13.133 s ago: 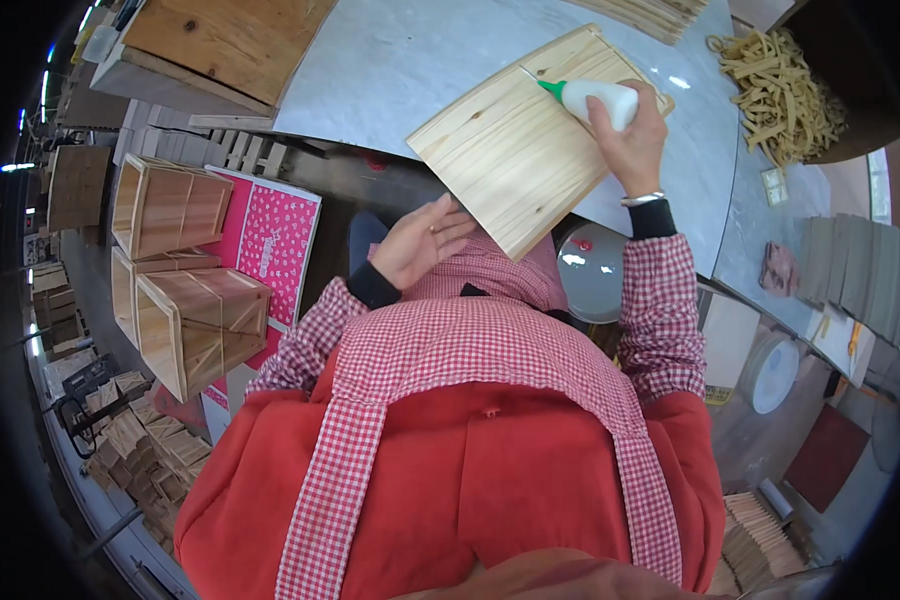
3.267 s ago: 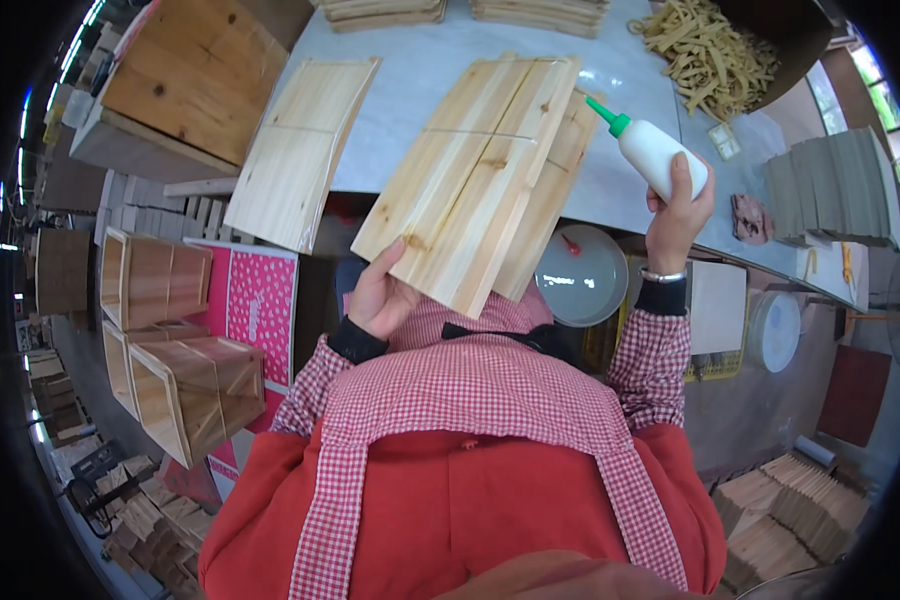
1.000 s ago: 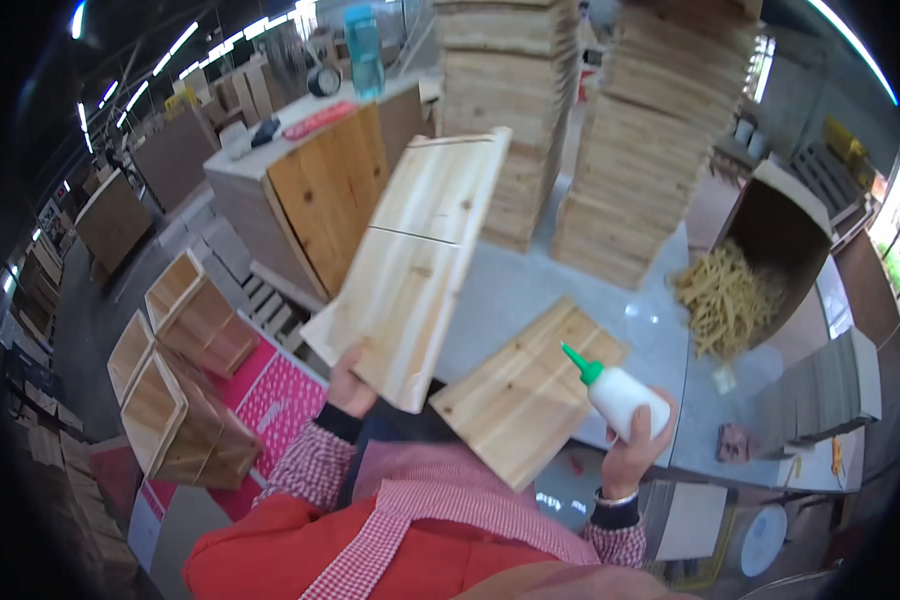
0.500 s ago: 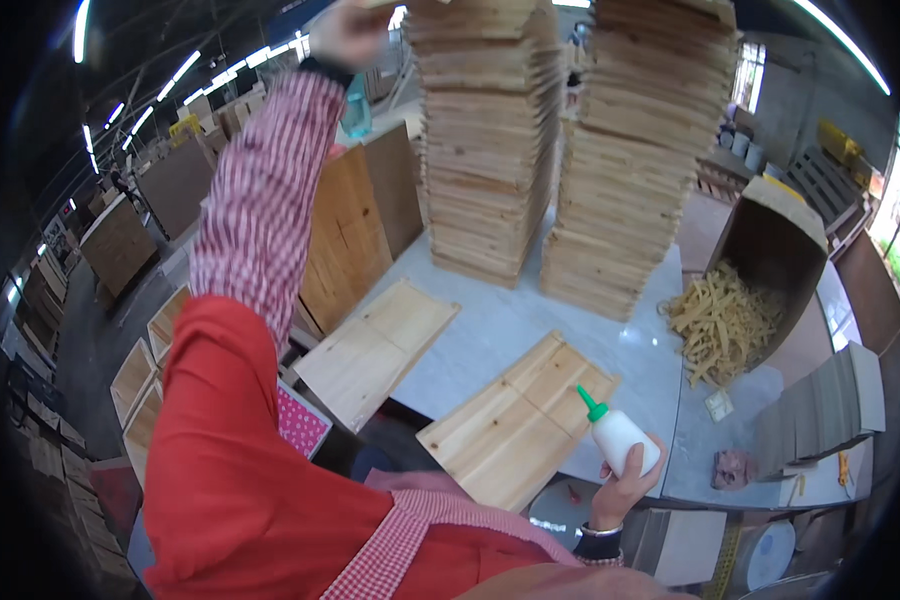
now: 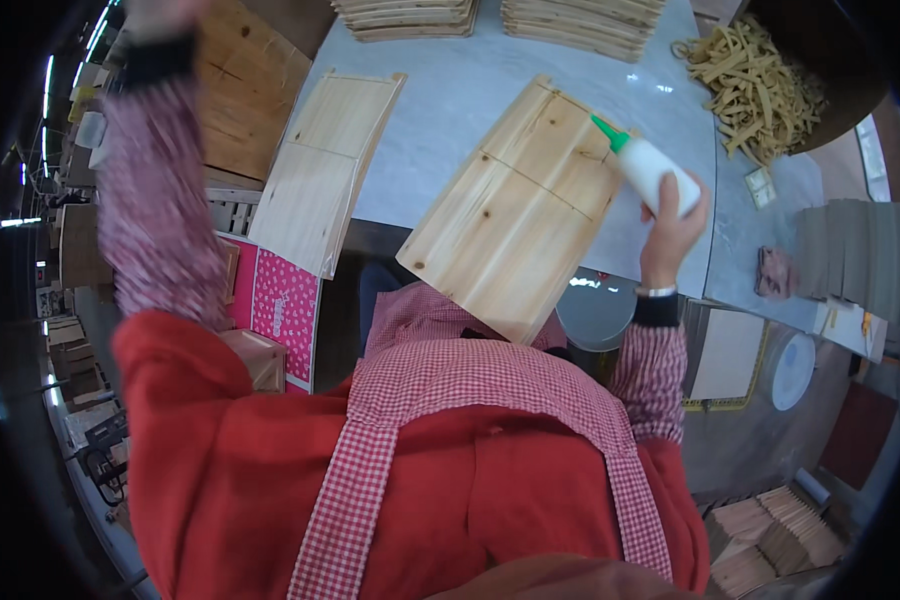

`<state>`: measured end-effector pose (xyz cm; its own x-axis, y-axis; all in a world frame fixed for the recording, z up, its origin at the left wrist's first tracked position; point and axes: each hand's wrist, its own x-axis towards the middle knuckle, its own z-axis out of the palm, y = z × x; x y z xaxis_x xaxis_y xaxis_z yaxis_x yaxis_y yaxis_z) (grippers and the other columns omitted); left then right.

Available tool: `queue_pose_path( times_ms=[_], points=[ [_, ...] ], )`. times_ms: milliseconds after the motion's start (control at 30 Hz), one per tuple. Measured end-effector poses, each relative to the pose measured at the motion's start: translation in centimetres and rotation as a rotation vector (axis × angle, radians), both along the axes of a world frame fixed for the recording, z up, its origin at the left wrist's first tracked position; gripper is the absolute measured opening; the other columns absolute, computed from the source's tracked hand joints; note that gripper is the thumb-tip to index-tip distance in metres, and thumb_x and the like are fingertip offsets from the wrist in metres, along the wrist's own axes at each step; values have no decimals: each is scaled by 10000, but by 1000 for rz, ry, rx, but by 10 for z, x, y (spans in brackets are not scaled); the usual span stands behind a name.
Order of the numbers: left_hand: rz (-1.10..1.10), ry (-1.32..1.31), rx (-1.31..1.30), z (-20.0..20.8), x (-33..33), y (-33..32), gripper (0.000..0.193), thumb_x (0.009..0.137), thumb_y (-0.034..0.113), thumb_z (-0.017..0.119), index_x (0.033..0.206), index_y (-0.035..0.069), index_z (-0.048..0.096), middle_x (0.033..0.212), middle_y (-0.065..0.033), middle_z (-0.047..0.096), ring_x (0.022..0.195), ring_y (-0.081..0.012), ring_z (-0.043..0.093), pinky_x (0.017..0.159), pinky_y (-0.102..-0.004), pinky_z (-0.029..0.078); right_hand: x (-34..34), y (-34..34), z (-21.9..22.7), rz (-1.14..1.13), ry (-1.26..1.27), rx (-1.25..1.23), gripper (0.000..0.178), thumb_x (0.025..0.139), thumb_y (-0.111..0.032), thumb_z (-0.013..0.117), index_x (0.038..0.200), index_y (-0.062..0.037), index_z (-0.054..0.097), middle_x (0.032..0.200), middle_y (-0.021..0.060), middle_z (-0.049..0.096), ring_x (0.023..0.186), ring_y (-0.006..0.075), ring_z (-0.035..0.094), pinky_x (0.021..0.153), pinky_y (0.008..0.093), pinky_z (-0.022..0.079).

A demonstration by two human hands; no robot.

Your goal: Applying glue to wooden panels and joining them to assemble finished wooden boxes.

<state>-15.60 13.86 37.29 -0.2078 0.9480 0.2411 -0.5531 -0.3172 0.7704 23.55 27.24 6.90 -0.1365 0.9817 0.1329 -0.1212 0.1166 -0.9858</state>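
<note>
My right hand (image 5: pixel 676 232) is wrapped round a white squeeze bottle (image 5: pixel 660 178) with a green pointed nozzle. The bottle leans up and left, its tip over the far right corner of a wooden panel (image 5: pixel 510 200) with a line across it. That panel lies askew, its near end jutting past the table edge towards my apron. A second, paler wooden panel (image 5: pixel 315 165) rests at the table's left side. My left hand (image 5: pixel 165 12) is raised at the upper left, smeared by motion and cut off by the picture's edge, so its fingers cannot be made out.
Two stacks of wooden panels, a left one (image 5: pixel 407 18) and a right one (image 5: pixel 582 22), stand at the back of the table (image 5: pixel 420 150). Yellowish strips (image 5: pixel 755 90) spill from a tipped box (image 5: pixel 855 70) at far right. Nearer are grey slabs (image 5: pixel 850 255) and a crumpled cloth (image 5: pixel 773 272).
My view has tilted downward. My left arm has swung left, away from the left stack's top. My right hand still grips the bottle, its nozzle over the same panel.
</note>
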Motion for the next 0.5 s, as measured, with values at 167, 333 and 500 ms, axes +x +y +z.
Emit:
queue_pose_path(
  times_ms=[167, 333, 500],
  points=[
    [73, 12, -590, -229, 139, -106, 264, 950, 261, 512, 1017, 13, 574, 927, -77, 640, 821, -150, 620, 711, -267, 511, -49, 49, -31, 20, -219, 262, 376, 801, -274, 727, 1010, -14, 552, 903, 111, 615, 737, 209, 604, 645, 328, 512],
    [1, -206, -939, -309, 212, -183, 228, 966, 211, 507, 1000, 6, 601, 871, -91, 668, 717, -140, 661, 636, -253, 562, -85, 67, -27, 75, -342, 435, 409, 759, -292, 751, 1004, -24, 564, 871, 155, 650, 775, 269, 639, 712, 364, 509],
    [-55, -397, -998, -333, 220, -199, 260, 954, 220, 534, 1097, 6, 574, 1010, -124, 655, 877, -173, 654, 767, -306, 551, -87, 80, -20, 154, -385, 494, 407, 753, -298, 753, 1000, -33, 568, 845, 162, 653, 779, 279, 647, 705, 353, 509]
  ],
)
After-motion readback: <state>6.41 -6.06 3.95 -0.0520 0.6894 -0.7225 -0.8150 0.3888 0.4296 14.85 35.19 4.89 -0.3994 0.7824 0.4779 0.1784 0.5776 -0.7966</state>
